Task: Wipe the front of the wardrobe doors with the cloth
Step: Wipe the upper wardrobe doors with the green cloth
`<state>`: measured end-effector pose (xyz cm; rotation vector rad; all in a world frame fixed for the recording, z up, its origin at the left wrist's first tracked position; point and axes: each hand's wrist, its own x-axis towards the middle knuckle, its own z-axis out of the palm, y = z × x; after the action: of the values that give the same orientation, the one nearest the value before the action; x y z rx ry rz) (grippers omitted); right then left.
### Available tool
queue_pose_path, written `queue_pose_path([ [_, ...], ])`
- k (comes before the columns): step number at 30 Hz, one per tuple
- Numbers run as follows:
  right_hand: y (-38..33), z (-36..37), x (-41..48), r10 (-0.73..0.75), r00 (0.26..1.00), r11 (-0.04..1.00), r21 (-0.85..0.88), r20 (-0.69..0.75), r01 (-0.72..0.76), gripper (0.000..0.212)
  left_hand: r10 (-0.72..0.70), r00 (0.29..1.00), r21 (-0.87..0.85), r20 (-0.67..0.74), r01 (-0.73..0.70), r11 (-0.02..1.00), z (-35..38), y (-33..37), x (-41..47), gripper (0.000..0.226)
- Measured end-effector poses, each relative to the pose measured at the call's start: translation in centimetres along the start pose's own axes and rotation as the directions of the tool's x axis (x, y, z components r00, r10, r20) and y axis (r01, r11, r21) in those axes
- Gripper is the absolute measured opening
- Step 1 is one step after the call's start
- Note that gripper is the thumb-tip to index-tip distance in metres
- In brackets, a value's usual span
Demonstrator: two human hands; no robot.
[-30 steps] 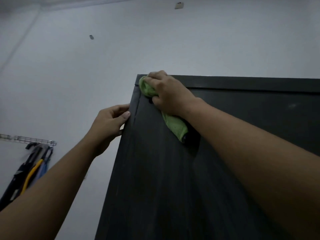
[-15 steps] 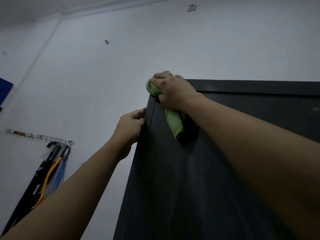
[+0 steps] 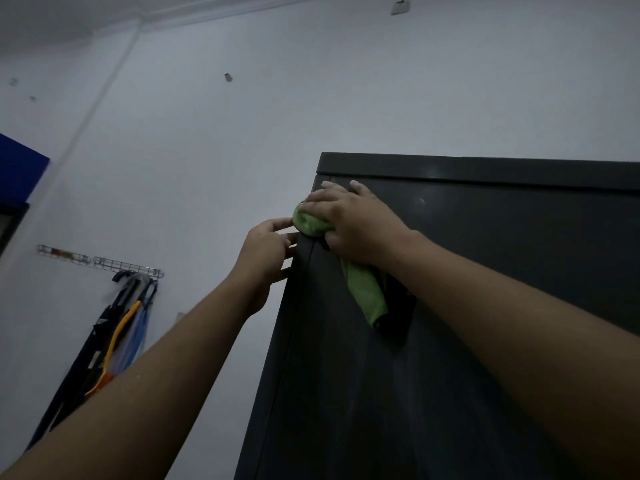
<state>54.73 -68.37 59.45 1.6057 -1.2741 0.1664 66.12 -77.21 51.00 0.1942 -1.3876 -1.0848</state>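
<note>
A tall dark wardrobe door point(image 3: 398, 393) fills the lower right of the head view, under a dark top panel point(image 3: 485, 171). My right hand point(image 3: 353, 226) presses a green cloth point(image 3: 367, 292) flat against the door's upper left corner; one bunched end sticks out past the door's left edge and a loose tail hangs down under my wrist. My left hand point(image 3: 268, 258) rests on the wardrobe's left side edge just below the cloth, fingers spread and touching the edge.
A white wall point(image 3: 277, 116) runs behind and left of the wardrobe. A wire rack point(image 3: 104, 263) on it holds hanging umbrellas point(image 3: 114, 337). A blue object point(image 3: 17, 174) shows at the far left edge.
My right hand has slid the cloth down from the top panel onto the door's upper left corner. The view has swung left, so the wardrobe sits further right. My left hand stays on the side edge.
</note>
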Motion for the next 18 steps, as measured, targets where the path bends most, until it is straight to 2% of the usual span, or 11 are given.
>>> queue_pose_path([
  [5,-0.1,-0.2,1.1,0.219,0.966,0.975,0.002,-0.134,-0.221,0.066,0.021,1.000,0.065,-0.022,-0.019,0.998,0.4,0.2,0.1,0.033],
  [7,-0.5,0.1,0.6,0.199,0.974,0.980,0.011,-0.107,-0.199,0.066,0.033,0.999,0.098,-0.030,-0.030,0.995,0.6,-0.2,-0.2,0.031],
  [12,-1.2,0.7,-2.9,0.016,1.000,0.999,0.049,0.002,-0.016,0.063,0.062,0.998,0.110,-0.029,-0.058,0.992,0.7,-0.5,-0.8,0.026],
  [13,-1.0,0.6,-3.3,-0.001,1.000,0.999,0.048,0.007,0.000,0.063,0.080,0.996,0.141,-0.030,-0.075,0.987,0.8,-0.4,-0.9,0.026],
  [15,0.3,0.0,-3.5,0.034,0.999,0.999,0.025,-0.024,-0.033,0.064,0.164,0.986,0.315,-0.029,-0.147,0.938,1.2,-0.3,-1.1,0.030],
  [18,2.8,-1.6,-3.2,0.219,0.964,0.974,-0.018,-0.151,-0.224,0.067,0.255,0.967,0.561,0.025,-0.225,0.797,2.3,-0.3,-1.2,0.037],
])
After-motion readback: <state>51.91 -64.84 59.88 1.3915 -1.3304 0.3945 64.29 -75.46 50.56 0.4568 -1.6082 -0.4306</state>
